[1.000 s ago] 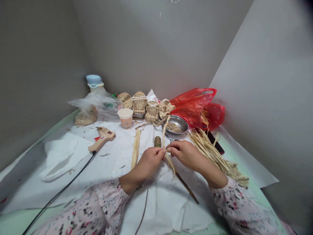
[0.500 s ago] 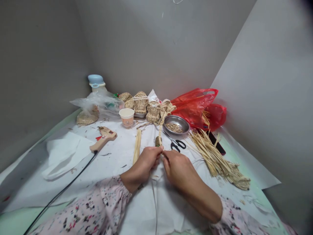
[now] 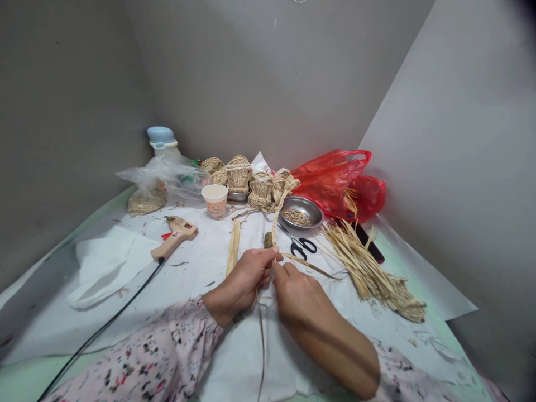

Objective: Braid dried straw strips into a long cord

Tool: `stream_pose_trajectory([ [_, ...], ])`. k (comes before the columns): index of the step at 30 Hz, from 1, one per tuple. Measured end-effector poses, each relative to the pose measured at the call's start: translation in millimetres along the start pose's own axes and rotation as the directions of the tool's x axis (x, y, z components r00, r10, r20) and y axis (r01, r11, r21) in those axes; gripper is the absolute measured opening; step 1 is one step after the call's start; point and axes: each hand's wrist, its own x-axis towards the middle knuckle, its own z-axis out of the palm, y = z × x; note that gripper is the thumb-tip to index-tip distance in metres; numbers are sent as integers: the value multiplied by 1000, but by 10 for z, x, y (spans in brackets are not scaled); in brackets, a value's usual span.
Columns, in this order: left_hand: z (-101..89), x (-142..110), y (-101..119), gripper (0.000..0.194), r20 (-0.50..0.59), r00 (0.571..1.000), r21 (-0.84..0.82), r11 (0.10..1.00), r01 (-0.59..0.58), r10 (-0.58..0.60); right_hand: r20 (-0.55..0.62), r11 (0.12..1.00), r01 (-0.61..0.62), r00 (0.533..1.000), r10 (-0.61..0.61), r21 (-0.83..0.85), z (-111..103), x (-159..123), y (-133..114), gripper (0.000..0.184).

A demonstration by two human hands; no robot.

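Note:
A thin straw braid (image 3: 275,223) runs from the woven pieces at the back down to my hands. My left hand (image 3: 250,273) pinches its lower end between thumb and fingers. Just beside it, my right hand (image 3: 298,293) has its fingers closed at the same end; the exact spot they pinch is hidden. One loose straw strand (image 3: 312,266) sticks out to the right above my right hand. Another long, dark strand (image 3: 262,346) hangs down below my left hand. Close behind my fingertips lies a small brownish roll (image 3: 268,240), partly covered by the braid.
Black-handled scissors (image 3: 304,247) and a metal bowl (image 3: 302,213) of straw bits lie ahead. Left are a glue gun (image 3: 175,237) with cord, a paper cup (image 3: 215,201) and flat straw strips (image 3: 233,245). Right are a straw bundle (image 3: 360,268) and red plastic bags (image 3: 335,178).
A loose strand now points out to the right from the braid's end. My right hand has shifted slightly down, and the dark strand below my left hand has moved.

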Motion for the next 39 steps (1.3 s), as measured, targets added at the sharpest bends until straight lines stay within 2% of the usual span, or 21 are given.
stream_pose_trajectory([
  [3, -14, 13, -2, 32, 26, 1000, 20, 1000, -2, 2, -53, 984, 80, 996, -72, 162, -276, -29, 159, 20],
  [5, -14, 14, -4, 32, 52, 999, 48, 999, -5, 3, -150, 977, 31, 989, 0, 209, -433, -4, 298, 23],
  [7, -1, 5, -1, 33, 77, 997, 77, 997, -20, 14, -194, 971, -4, 980, 51, 238, -493, 74, 434, 24],
  [9, 23, -13, 8, 34, 105, 994, 118, 992, -37, 25, -179, 950, -26, 980, 85, 311, -437, 191, 546, 25],
  [11, 52, -36, 22, 35, 139, 990, 190, 980, -49, 22, -108, 880, -34, 989, 96, 474, -297, 318, 626, 30],
  [13, 81, -60, 40, 35, 165, 986, 288, 955, -69, 22, -12, 739, -70, 994, 105, 670, -129, 419, 677, 35],
  [15, 106, -82, 57, 34, 183, 982, 369, 922, -115, 50, 35, 588, -100, 992, 121, 803, 20, 478, 704, 36],
  [18, 132, -109, 82, 32, 203, 971, 453, 866, -210, 129, 97, 429, -141, 988, 122, 892, 172, 494, 712, 36],
  [23, 131, -120, 93, 28, 246, 951, 577, 760, -300, 189, 174, 301, -200, 978, 112, 932, 276, 470, 666, 36],
  [25, 117, -110, 86, 29, 247, 951, 567, 768, -297, 185, 169, 320, -197, 979, 113, 927, 253, 479, 656, 35],
  [27, 99, -97, 75, 30, 222, 961, 532, 806, -261, 164, 155, 407, -183, 983, 101, 895, 169, 492, 686, 36],
  [29, 79, -82, 66, 31, 172, 976, 494, 845, -206, 137, 128, 571, -165, 986, 104, 804, 29, 491, 777, 37],
  [30, 69, -74, 62, 32, 144, 982, 477, 861, -179, 124, 74, 694, -139, 990, 123, 707, -50, 482, 845, 35],
  [31, 61, -67, 59, 33, 118, 986, 457, 875, -158, 116, 18, 828, -123, 991, 135, 548, -128, 468, 926, 29],
  [32, 54, -61, 57, 34, 96, 989, 437, 888, -141, 110, -24, 913, -149, 985, 171, 380, -199, 449, 1012, 23],
  [33, 48, -57, 56, 34, 77, 991, 418, 899, -129, 106, -25, 953, -203, 976, 214, 225, -258, 428, 1099, 19],
  [36, 41, -51, 57, 34, 54, 995, 380, 920, -102, 88, 97, 939, -335, 935, 342, -76, -345, 372, 1296, 19],
  [39, 37, -54, 57, 34, 53, 997, 356, 932, -69, 54, 206, 895, -391, 878, 433, -214, -326, 358, 1348, 19],
])
